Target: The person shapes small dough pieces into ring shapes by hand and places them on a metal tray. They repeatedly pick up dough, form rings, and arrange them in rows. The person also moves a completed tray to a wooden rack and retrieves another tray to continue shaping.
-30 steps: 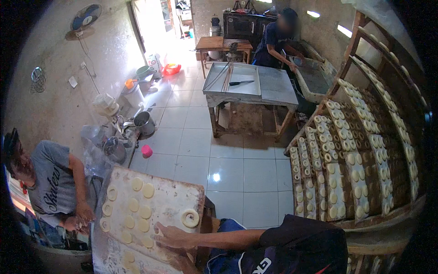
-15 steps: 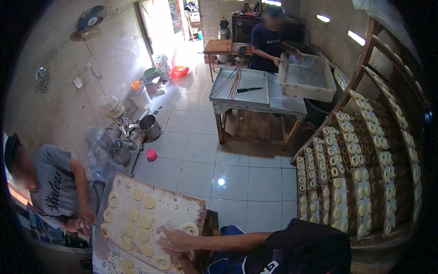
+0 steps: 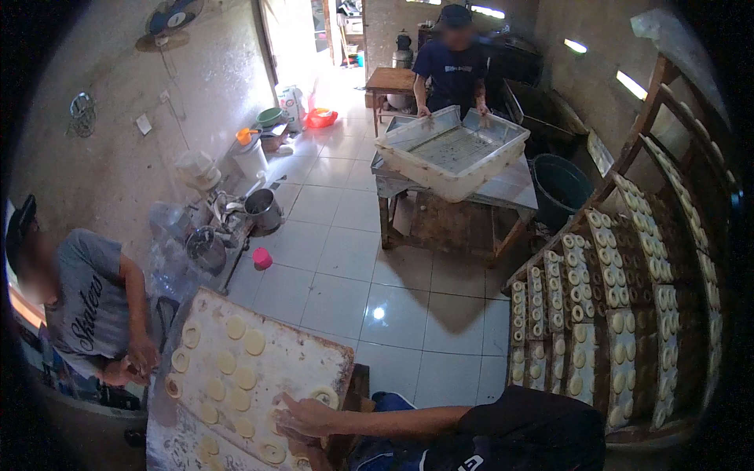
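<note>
My right hand (image 3: 308, 417) is over the near right side of a floured board (image 3: 302, 345), its forearm coming in from the right. Its fingers are curled, and the thumb stands up; anything between them is too small to make out. Tucked below it is my left hand (image 3: 294, 434), its fingers largely hidden. A dough ring (image 3: 334, 402) lies just beyond my right hand, on the board's edge. Several flat dough discs (image 3: 245, 378) are in rows on the board. More dough rings (image 3: 180, 352) line its left edge.
A co-worker in grey (image 3: 94, 290) is at the board's left. Across the room another person (image 3: 449, 71) holds a large white tray (image 3: 440, 182) over a metal table (image 3: 514, 184). A rack (image 3: 534, 263) with dough pieces fills the right. A pink cup (image 3: 261, 257) lies on the tiles.
The far person has brought the white tray left over the table, covering the knife and rods there. The view has shifted slightly. My hands stay at the same part of the board.
</note>
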A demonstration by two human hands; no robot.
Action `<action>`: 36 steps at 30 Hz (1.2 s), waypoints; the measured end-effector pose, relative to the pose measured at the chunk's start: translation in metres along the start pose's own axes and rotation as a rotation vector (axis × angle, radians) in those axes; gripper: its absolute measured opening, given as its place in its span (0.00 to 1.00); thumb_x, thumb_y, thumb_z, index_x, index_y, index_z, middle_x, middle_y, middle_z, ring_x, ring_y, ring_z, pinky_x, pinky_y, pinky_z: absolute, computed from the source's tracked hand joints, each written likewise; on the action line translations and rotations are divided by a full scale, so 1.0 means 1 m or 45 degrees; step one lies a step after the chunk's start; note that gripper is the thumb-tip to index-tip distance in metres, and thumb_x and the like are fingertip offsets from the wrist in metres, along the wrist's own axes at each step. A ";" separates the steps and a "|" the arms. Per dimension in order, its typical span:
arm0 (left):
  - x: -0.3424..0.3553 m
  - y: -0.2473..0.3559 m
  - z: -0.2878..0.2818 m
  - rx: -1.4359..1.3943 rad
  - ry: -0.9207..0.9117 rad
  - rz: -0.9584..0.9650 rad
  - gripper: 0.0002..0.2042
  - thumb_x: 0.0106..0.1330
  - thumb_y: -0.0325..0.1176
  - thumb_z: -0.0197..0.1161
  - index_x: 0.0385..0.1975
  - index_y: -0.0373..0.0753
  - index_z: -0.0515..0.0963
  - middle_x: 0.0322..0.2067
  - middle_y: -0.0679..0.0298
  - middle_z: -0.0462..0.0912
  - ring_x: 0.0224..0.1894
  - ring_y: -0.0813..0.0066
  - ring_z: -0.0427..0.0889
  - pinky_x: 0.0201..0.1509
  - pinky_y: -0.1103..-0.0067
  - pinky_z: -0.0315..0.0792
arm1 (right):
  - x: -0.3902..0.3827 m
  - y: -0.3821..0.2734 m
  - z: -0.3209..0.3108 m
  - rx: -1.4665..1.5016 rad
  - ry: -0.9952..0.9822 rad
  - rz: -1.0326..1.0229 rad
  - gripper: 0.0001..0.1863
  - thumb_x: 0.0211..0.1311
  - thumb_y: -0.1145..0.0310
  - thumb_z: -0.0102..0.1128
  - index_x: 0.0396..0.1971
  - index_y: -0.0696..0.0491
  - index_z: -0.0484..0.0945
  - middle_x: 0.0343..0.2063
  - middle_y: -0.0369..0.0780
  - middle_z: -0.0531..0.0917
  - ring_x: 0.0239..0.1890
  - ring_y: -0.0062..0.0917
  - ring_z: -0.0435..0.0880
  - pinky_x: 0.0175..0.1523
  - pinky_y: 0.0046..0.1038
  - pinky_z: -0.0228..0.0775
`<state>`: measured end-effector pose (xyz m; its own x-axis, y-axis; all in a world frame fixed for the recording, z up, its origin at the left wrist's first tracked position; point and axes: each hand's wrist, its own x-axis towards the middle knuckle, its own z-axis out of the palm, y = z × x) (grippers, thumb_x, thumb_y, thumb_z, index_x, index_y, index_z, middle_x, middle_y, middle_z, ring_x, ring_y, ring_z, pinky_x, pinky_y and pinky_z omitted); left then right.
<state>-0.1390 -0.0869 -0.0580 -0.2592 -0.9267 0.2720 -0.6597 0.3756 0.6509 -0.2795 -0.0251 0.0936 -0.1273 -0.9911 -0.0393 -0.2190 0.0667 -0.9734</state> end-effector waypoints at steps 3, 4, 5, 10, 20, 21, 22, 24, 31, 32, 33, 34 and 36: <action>-0.002 -0.003 0.002 0.002 -0.005 0.009 0.24 0.68 0.39 0.55 0.60 0.34 0.63 0.51 0.54 0.70 0.52 0.59 0.73 0.54 0.70 0.71 | -0.003 0.000 0.001 -0.068 0.041 -0.223 0.28 0.70 0.49 0.43 0.58 0.56 0.58 0.19 0.54 0.77 0.26 0.51 0.78 0.31 0.47 0.67; -0.002 -0.004 0.001 0.009 -0.006 0.010 0.25 0.68 0.39 0.55 0.60 0.34 0.62 0.51 0.54 0.70 0.53 0.59 0.73 0.54 0.70 0.71 | -0.005 -0.002 0.001 -0.123 0.034 -0.086 0.32 0.71 0.48 0.42 0.61 0.59 0.55 0.20 0.52 0.76 0.26 0.50 0.77 0.32 0.46 0.66; -0.003 -0.005 0.002 0.011 -0.008 0.020 0.25 0.68 0.39 0.55 0.60 0.34 0.62 0.51 0.54 0.70 0.53 0.59 0.73 0.54 0.70 0.70 | -0.006 -0.003 0.000 -0.133 -0.024 -0.012 0.36 0.71 0.46 0.40 0.64 0.63 0.52 0.20 0.51 0.76 0.26 0.49 0.76 0.34 0.46 0.65; -0.011 -0.021 0.008 0.007 -0.027 0.040 0.25 0.68 0.39 0.55 0.61 0.34 0.62 0.52 0.54 0.70 0.54 0.59 0.73 0.56 0.69 0.70 | -0.010 0.000 -0.003 -0.144 0.094 -0.095 0.36 0.71 0.48 0.41 0.63 0.65 0.51 0.22 0.53 0.77 0.27 0.50 0.77 0.35 0.44 0.66; 0.001 -0.015 0.026 -0.937 -0.372 -0.183 0.23 0.69 0.38 0.52 0.61 0.36 0.59 0.52 0.56 0.68 0.56 0.61 0.68 0.58 0.69 0.67 | -0.019 -0.003 -0.027 -0.466 0.211 0.084 0.39 0.69 0.46 0.41 0.56 0.74 0.58 0.23 0.56 0.80 0.33 0.49 0.81 0.43 0.44 0.71; 0.002 0.003 0.023 -0.855 -0.357 -0.112 0.20 0.70 0.39 0.52 0.56 0.36 0.60 0.48 0.58 0.69 0.52 0.62 0.69 0.54 0.69 0.67 | -0.021 -0.002 -0.031 -0.576 0.091 0.235 0.40 0.69 0.44 0.40 0.56 0.75 0.60 0.24 0.56 0.80 0.33 0.48 0.81 0.44 0.44 0.71; 0.003 0.023 0.017 -0.723 -0.340 -0.014 0.17 0.70 0.40 0.52 0.52 0.37 0.62 0.44 0.59 0.69 0.48 0.64 0.69 0.51 0.70 0.67 | -0.019 -0.001 -0.039 -0.669 0.050 0.215 0.38 0.69 0.46 0.41 0.56 0.72 0.60 0.26 0.54 0.80 0.33 0.45 0.81 0.43 0.42 0.71; 0.005 0.063 0.005 -0.543 -0.294 0.157 0.13 0.70 0.41 0.52 0.43 0.38 0.66 0.36 0.63 0.70 0.40 0.68 0.70 0.44 0.71 0.68 | -0.022 0.004 -0.048 -0.605 0.135 -0.046 0.32 0.70 0.50 0.43 0.56 0.66 0.60 0.30 0.50 0.80 0.32 0.37 0.80 0.41 0.36 0.71; 0.032 0.145 -0.012 -0.818 -0.450 -0.203 0.15 0.68 0.40 0.48 0.25 0.34 0.70 0.22 0.63 0.71 0.24 0.70 0.69 0.29 0.71 0.64 | -0.039 -0.010 -0.079 0.580 0.307 0.041 0.21 0.68 0.62 0.48 0.56 0.55 0.60 0.33 0.38 0.76 0.33 0.20 0.75 0.36 0.23 0.69; 0.034 0.150 -0.016 -1.187 -0.381 -0.424 0.17 0.69 0.41 0.47 0.23 0.34 0.67 0.22 0.61 0.69 0.24 0.71 0.67 0.29 0.72 0.63 | -0.040 -0.015 -0.081 0.715 0.275 -0.039 0.24 0.61 0.71 0.53 0.56 0.55 0.60 0.30 0.34 0.73 0.35 0.17 0.73 0.37 0.21 0.68; 0.040 0.156 -0.019 -1.112 -0.261 -0.318 0.18 0.70 0.43 0.45 0.24 0.34 0.67 0.21 0.62 0.68 0.24 0.71 0.66 0.29 0.71 0.63 | -0.035 -0.018 -0.085 0.654 0.267 -0.056 0.25 0.58 0.73 0.55 0.55 0.54 0.60 0.30 0.34 0.73 0.34 0.17 0.73 0.36 0.21 0.68; 0.043 0.164 -0.021 -0.987 -0.172 -0.294 0.19 0.71 0.44 0.44 0.24 0.34 0.67 0.21 0.62 0.66 0.25 0.72 0.64 0.30 0.71 0.63 | -0.032 -0.019 -0.089 0.587 0.280 -0.054 0.26 0.56 0.74 0.56 0.55 0.54 0.60 0.29 0.34 0.73 0.33 0.16 0.72 0.36 0.21 0.68; 0.058 0.180 -0.019 -0.623 -0.116 -0.243 0.17 0.71 0.41 0.44 0.29 0.32 0.69 0.25 0.56 0.70 0.30 0.63 0.67 0.36 0.66 0.64 | -0.019 -0.013 -0.096 0.447 0.284 0.051 0.29 0.50 0.75 0.62 0.53 0.54 0.62 0.30 0.39 0.77 0.33 0.22 0.77 0.38 0.25 0.71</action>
<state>-0.2590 -0.0734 0.0884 -0.2413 -0.9680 0.0682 -0.3008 0.1414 0.9431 -0.3675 0.0042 0.1290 -0.3443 -0.9365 -0.0664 0.1287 0.0230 -0.9914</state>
